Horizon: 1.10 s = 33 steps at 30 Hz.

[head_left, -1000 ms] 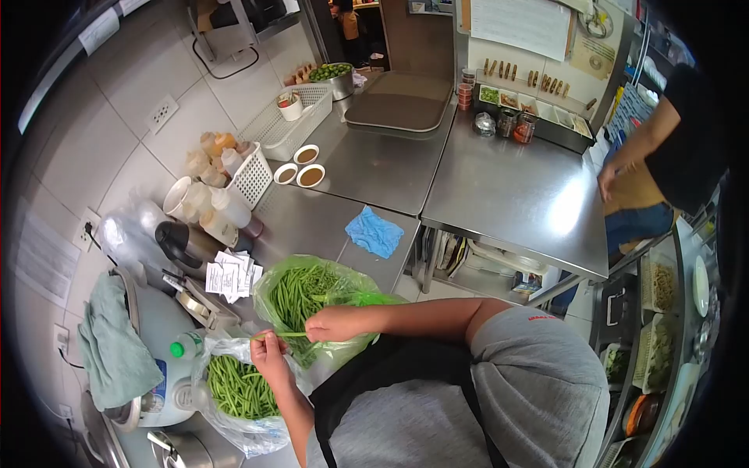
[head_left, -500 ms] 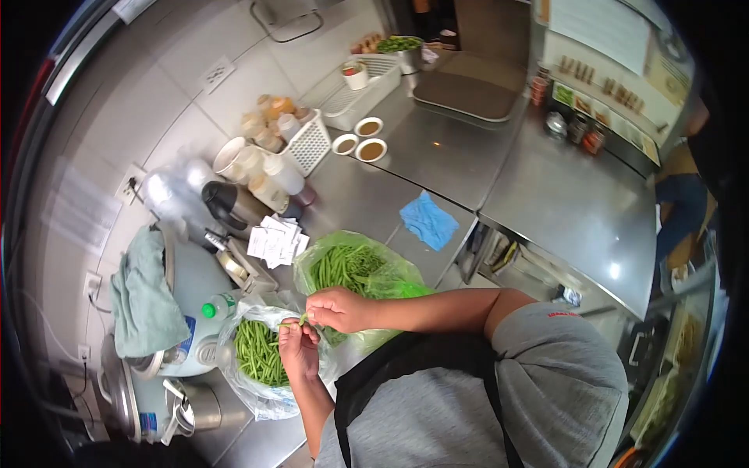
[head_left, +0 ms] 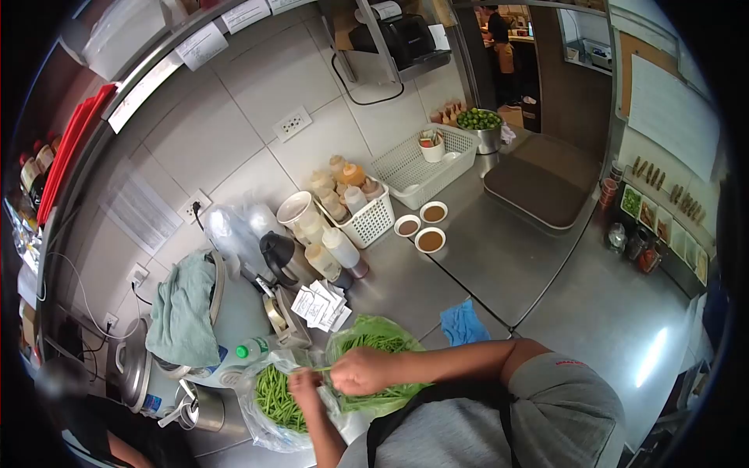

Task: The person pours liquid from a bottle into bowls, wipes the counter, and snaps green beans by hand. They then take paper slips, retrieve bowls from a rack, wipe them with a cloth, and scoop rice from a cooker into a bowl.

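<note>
My left hand [head_left: 307, 388] is closed over the inner edge of a clear plastic bag [head_left: 265, 438] that holds green beans [head_left: 278, 396]. My right hand [head_left: 360, 371] is closed in front of a light green plastic bag [head_left: 342, 338], which holds more green beans [head_left: 378, 343]. Between the two hands a thin green bean [head_left: 320, 368] shows, pinched at the fingertips; blur hides its ends. Both bags stand open side by side on the steel counter. My right forearm crosses over part of the green bag.
A blue cloth [head_left: 463, 323], paper slips [head_left: 321, 305] and three sauce cups [head_left: 431, 239] lie beyond the bags. Left stand a green-capped bottle [head_left: 252, 348], a tape dispenser [head_left: 285, 316] and a metal pitcher [head_left: 204, 411]. Another person [head_left: 129, 429] is at lower left; one more [head_left: 500, 47] stands far back.
My head view has tilted up, showing more wall and shelf. Both hands stay close together over the bags, now blurred. A person has come into view at lower left.
</note>
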{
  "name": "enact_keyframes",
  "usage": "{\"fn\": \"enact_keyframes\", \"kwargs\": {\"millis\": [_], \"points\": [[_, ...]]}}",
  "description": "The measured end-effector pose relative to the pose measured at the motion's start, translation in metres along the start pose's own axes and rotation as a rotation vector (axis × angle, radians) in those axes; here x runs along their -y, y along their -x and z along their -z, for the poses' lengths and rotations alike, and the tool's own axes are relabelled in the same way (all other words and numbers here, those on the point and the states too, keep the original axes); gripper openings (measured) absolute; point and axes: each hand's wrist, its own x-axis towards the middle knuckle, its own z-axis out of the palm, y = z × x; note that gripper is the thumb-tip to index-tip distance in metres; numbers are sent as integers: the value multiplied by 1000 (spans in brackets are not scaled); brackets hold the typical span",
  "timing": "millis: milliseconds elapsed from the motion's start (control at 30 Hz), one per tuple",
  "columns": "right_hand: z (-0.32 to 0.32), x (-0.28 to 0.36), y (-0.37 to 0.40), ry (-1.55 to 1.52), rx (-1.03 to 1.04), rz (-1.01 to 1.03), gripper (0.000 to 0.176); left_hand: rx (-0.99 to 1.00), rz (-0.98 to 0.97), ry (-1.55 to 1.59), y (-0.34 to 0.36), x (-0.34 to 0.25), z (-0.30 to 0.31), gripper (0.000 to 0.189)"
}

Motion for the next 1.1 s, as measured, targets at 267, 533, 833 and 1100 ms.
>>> {"fn": "enact_keyframes", "kwargs": {"millis": [267, 533, 833, 1100], "points": [[6, -69, 62, 455, 501, -499, 22, -444, -14, -1133, -46, 9, 121, 24], [90, -89, 161, 550, 60, -632, 18, -350, 554, -1287, -53, 60, 114, 64], [108, -121, 193, 457, -134, -458, 9, -190, -704, -953, -120, -178, -71, 36], [116, -150, 194, 87, -329, -476, 10, 351, -1157, -990, -147, -286, -386, 29]]}}
